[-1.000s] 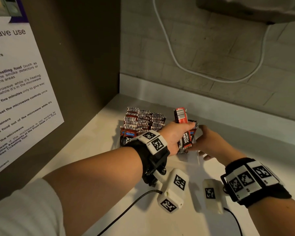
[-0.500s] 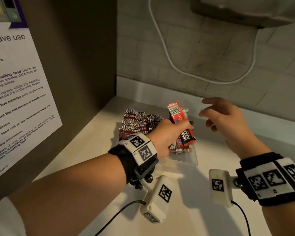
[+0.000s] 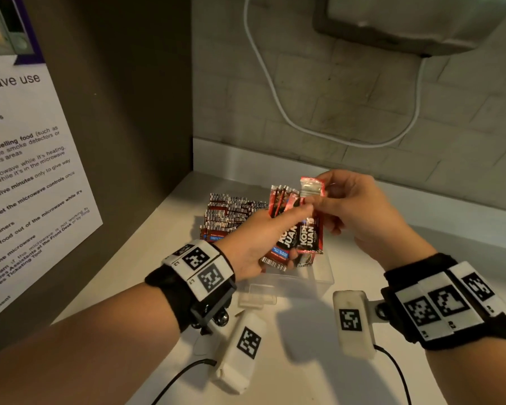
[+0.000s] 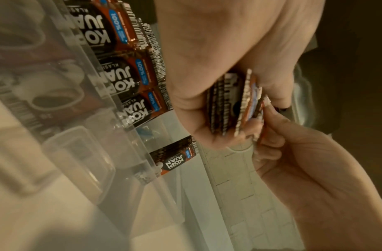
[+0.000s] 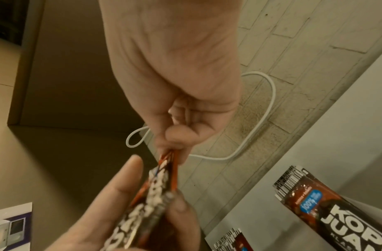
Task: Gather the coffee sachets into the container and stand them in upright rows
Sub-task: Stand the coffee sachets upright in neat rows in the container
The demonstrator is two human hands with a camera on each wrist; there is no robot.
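My left hand (image 3: 275,229) grips a small stack of red-and-black coffee sachets (image 3: 287,229) above the clear plastic container (image 3: 319,276). My right hand (image 3: 333,200) pinches the top of the outermost sachet (image 3: 311,190) of that stack. In the left wrist view the stack (image 4: 235,105) is seen edge-on between thumb and fingers of the left hand (image 4: 218,84), and the right hand (image 4: 293,161) touches it from below. The right wrist view has the right hand (image 5: 175,101) pinching the sachet edge (image 5: 168,163). Rows of upright sachets (image 3: 231,214) fill the container's left part.
The container stands in a corner of a white counter (image 3: 304,361), with a brown panel (image 3: 129,112) bearing a paper notice (image 3: 27,185) at left. A white cable (image 3: 275,92) hangs on the tiled wall behind. An appliance (image 3: 406,19) is mounted above.
My right hand came back from the air and now pinches the top of a sachet in the stack. My left hand has lifted the stack slightly higher over the container.
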